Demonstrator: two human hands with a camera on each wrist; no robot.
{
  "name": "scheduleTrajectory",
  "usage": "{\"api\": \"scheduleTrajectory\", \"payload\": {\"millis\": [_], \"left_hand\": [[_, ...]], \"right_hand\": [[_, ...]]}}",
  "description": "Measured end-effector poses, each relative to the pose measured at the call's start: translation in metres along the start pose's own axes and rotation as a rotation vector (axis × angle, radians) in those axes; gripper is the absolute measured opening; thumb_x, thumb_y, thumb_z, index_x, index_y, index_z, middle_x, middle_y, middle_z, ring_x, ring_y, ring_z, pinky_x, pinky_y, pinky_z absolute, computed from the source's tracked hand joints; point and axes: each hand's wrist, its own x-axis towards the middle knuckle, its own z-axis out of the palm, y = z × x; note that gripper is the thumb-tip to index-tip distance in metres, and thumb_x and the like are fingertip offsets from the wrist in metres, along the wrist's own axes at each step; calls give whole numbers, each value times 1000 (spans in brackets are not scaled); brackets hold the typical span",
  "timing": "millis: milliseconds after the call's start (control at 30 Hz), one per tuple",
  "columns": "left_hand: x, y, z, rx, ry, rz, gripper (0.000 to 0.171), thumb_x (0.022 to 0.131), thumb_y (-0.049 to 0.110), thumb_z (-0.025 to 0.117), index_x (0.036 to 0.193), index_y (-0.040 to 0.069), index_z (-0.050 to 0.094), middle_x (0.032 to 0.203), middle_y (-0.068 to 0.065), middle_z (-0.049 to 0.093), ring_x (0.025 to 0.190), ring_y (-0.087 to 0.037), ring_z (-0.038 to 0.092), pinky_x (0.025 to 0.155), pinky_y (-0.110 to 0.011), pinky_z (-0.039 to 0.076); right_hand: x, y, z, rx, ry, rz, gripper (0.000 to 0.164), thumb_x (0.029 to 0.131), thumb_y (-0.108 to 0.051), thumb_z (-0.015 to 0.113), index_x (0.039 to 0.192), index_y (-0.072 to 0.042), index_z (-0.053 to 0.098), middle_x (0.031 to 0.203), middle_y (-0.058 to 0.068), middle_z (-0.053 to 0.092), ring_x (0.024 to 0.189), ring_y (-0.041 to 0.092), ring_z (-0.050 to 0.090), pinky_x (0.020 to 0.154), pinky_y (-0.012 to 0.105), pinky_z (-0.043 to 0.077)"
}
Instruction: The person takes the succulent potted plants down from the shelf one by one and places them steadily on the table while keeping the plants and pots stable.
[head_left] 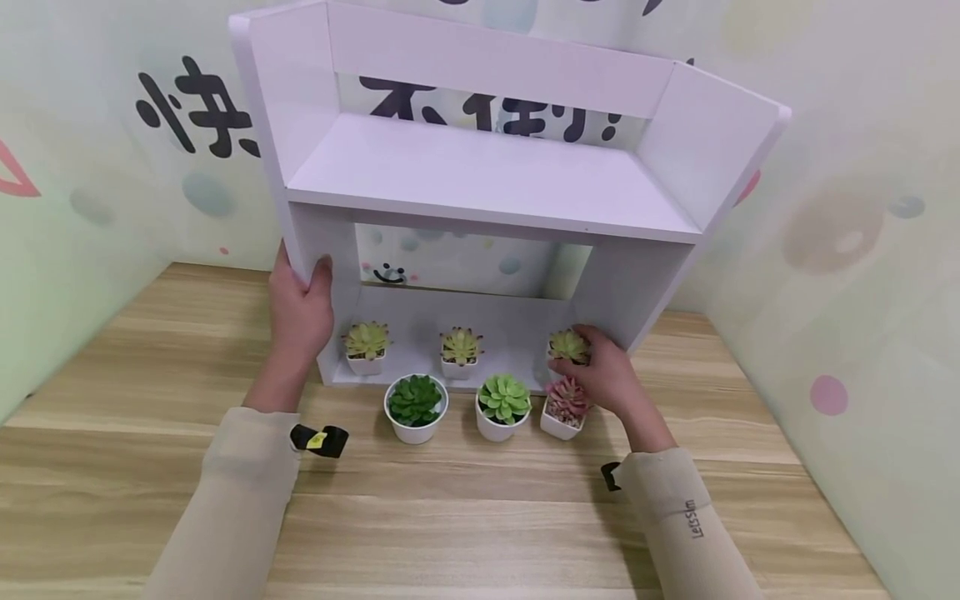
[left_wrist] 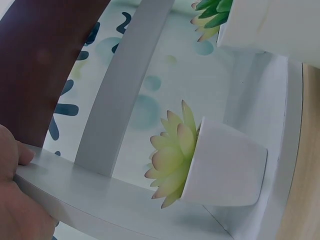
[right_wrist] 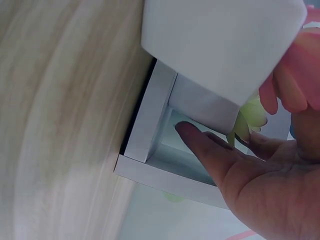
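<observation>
1. Yellow-green succulent (head_left: 567, 344) in a white pot, standing at the right end of the lower board (head_left: 408, 340) of a white two-tier shelf unit (head_left: 480, 171), near its right side panel.
2. Right hand (head_left: 606, 375): thumb and fingers set about this succulent — thumb on the nearer side, fingers on the farther; whether they pinch the pot or merely surround it, one cannot tell.
3. Left hand (head_left: 302, 312): grips the left side panel of the unit, thumb against the inner face, fingers on the outer side.
4. Same board: left-end succulent (head_left: 367, 342) and middle succulent (head_left: 461, 344), both yellow-green in white pots.
5. Wood-grain table (head_left: 450, 517), nearer than the board, from left to right: dark green succulent (head_left: 415, 401) and light green succulent (head_left: 505, 398), each in a round white pot; red succulent (head_left: 567, 402) in a squarish white pot, just beside the right hand.
6. Far wall (head_left: 202, 196), printed with black Chinese characters and coloured spots — partly visible through the unit.
</observation>
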Motion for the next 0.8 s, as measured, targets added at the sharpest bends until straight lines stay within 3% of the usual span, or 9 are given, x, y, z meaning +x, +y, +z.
{"api": "scheduleTrajectory", "payload": {"millis": [467, 800], "left_hand": [[0, 0, -1, 26, 9, -10, 46, 102, 13, 48, 144, -5, 43, 141, -23, 56, 130, -36, 54, 110, -60, 45], [0, 0, -1, 31, -2, -15, 46, 102, 13, 48, 145, -3, 42, 142, -23, 55, 130, -35, 54, 110, -61, 44]], "right_hand": [[1, 4, 6, 19, 49, -16, 67, 88, -26, 77, 142, 1, 48, 138, 30, 56, 126, 44, 55, 107, 58, 46], [-2, 0, 4, 42, 148, -54, 64, 87, -23, 77, 139, 3, 50, 134, 30, 59, 118, 43, 60, 102, 56, 49]]}}
